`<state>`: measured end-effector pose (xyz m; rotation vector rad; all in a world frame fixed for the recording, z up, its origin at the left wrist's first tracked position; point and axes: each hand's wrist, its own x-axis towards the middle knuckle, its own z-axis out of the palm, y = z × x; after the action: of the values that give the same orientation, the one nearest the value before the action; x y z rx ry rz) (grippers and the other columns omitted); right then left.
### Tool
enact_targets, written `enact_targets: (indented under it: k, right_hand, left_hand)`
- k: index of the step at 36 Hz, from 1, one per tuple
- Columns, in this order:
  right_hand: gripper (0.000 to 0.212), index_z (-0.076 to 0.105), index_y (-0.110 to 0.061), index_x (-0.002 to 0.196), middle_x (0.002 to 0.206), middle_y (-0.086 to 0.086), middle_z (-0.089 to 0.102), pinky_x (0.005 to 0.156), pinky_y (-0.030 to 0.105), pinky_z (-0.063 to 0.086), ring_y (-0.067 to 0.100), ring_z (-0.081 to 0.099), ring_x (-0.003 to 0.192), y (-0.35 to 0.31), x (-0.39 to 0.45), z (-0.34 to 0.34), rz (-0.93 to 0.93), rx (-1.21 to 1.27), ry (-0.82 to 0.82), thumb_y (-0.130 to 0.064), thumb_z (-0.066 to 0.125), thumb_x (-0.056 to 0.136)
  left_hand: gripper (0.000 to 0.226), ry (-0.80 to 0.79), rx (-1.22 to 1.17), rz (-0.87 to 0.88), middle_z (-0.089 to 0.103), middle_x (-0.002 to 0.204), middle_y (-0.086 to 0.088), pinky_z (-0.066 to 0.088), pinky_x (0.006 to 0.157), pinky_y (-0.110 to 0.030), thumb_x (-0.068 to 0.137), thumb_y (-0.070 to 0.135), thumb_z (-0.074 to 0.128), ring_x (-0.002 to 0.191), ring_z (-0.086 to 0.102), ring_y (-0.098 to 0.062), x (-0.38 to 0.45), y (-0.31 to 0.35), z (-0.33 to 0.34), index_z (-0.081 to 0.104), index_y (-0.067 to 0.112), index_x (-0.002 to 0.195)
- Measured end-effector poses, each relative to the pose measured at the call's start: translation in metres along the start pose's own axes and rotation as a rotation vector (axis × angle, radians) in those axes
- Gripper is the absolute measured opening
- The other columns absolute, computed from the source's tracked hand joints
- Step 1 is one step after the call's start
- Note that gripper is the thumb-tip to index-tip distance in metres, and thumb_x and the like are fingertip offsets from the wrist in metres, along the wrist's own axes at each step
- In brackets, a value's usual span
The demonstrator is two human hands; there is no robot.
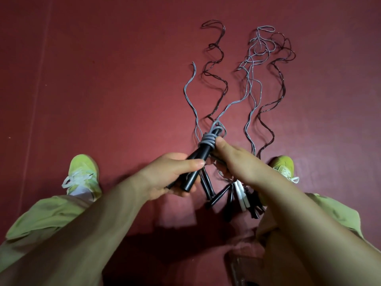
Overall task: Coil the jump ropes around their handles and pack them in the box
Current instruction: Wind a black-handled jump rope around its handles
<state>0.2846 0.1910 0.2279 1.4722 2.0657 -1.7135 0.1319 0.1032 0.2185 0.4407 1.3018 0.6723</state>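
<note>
Forearms: two bare forearms reach up from the bottom edge, nearest the camera, meeting at frame centre.
Left hand: the left hand grips the lower ends of a pair of black plastic jump-rope handles, fingers curled under and thumb laid across the top.
Right hand: the right hand has its thumb pressed against the grey cord coil; the fingers are curled beneath, where what they hold cannot be made out.
Held rope: the coil sits in several turns round the upper ends of the handles, which tilt toward the upper right; the loose grey cord trails away toward the top of the frame.
Other ropes: more grey and dark maroon wavy cords lie spread on the floor in the upper right; their black and white handles lie bunched at lower centre right, partly under the right forearm.
Floor: dark red smooth floor fills the frame.
Person: yellow-green sneakers, one at left and one at right, with light olive trouser legs at the lower corners.
Bottom edge: a blurred object at bottom centre right, unclear.
</note>
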Motion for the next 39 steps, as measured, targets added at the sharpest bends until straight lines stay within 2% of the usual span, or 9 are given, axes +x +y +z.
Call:
enact_targets:
  k: [3,7,10,12,16,19,22,28,39]
  right_hand:
    - [0.06,0.059,-0.018,0.069,0.046,-0.011,0.048,0.054,0.017,0.029,-0.002,0.043,0.047,0.002,0.003,0.003,0.08,-0.084,0.019,-0.048,0.019,0.102]
    - [0.066,0.063,-0.014,0.071,0.049,-0.009,0.049,0.056,0.022,0.03,0.006,0.045,0.054,0.001,0.002,0.007,0.113,-0.079,0.038,-0.058,0.022,0.098]
    - [0.066,0.064,-0.011,0.072,0.036,-0.013,0.046,0.054,0.025,0.027,0.005,0.041,0.048,0.002,0.006,0.01,0.132,0.005,0.085,-0.063,0.03,0.094]
    - [0.062,0.062,-0.011,0.071,0.034,-0.013,0.043,0.052,0.024,0.025,0.002,0.038,0.039,0.002,0.008,0.011,0.135,0.047,0.099,-0.061,0.034,0.094]
    - [0.053,0.051,-0.014,0.062,0.037,-0.01,0.033,0.05,0.026,0.021,0.004,0.029,0.033,0.002,0.009,0.008,0.068,0.206,0.089,-0.054,0.043,0.096]
    - [0.04,0.04,-0.019,0.065,0.047,-0.004,0.025,0.051,0.032,0.01,0.012,0.02,0.043,0.0,0.007,0.01,0.002,0.394,0.063,-0.055,0.045,0.082]
    - [0.036,0.045,-0.016,0.077,0.059,0.003,0.021,0.057,0.038,0.008,0.013,0.016,0.049,-0.003,0.006,0.01,-0.005,0.527,0.041,-0.052,0.042,0.075]
    - [0.046,0.049,-0.017,0.097,0.074,0.012,0.03,0.052,0.033,0.015,0.018,0.021,0.059,0.0,0.006,0.008,-0.011,0.406,-0.01,-0.057,0.038,0.077]
    - [0.054,0.046,-0.009,0.073,0.062,0.009,0.031,0.052,0.033,0.018,0.019,0.023,0.055,-0.003,0.003,0.003,-0.087,0.344,-0.095,-0.06,0.035,0.086]
  left_hand:
    - [0.009,0.056,0.161,0.026,0.063,0.062,0.0,0.047,0.056,-0.027,0.09,0.019,0.062,0.052,0.058,-0.015,0.005,-0.006,0.001,0.058,0.015,0.084]
    - [0.016,0.137,0.358,0.1,0.062,0.067,-0.007,0.044,0.053,-0.028,0.085,0.022,0.067,0.055,0.057,-0.021,0.009,-0.009,0.001,0.058,0.011,0.081]
    - [0.028,0.298,0.696,0.174,0.058,0.066,0.0,0.042,0.056,-0.03,0.079,0.037,0.071,0.058,0.055,-0.018,0.011,-0.01,0.0,0.057,0.014,0.08]
    - [0.028,0.326,0.735,0.212,0.054,0.064,0.003,0.04,0.055,-0.029,0.078,0.039,0.072,0.057,0.052,-0.016,0.012,-0.01,-0.001,0.054,0.018,0.076]
    - [0.026,0.036,0.255,0.11,0.061,0.074,-0.006,0.048,0.054,-0.024,0.078,0.037,0.072,0.064,0.059,-0.019,0.004,-0.004,-0.003,0.057,0.016,0.083]
    - [0.055,-0.22,-0.089,-0.076,0.066,0.073,-0.009,0.054,0.057,-0.031,0.071,0.055,0.049,0.061,0.063,-0.021,-0.005,-0.001,-0.003,0.064,0.009,0.096]
    - [0.068,-0.303,-0.141,-0.076,0.061,0.066,-0.003,0.05,0.05,-0.027,0.071,0.064,0.04,0.054,0.058,-0.017,-0.007,0.0,-0.003,0.063,0.007,0.1]
    - [0.062,-0.304,-0.104,-0.054,0.058,0.061,-0.002,0.041,0.041,-0.022,0.078,0.061,0.035,0.047,0.055,-0.016,-0.009,0.004,-0.004,0.065,0.008,0.09]
    - [0.06,-0.36,-0.163,-0.062,0.053,0.056,-0.004,0.033,0.042,-0.02,0.082,0.061,0.034,0.042,0.051,-0.016,-0.007,0.001,-0.009,0.061,0.008,0.088]
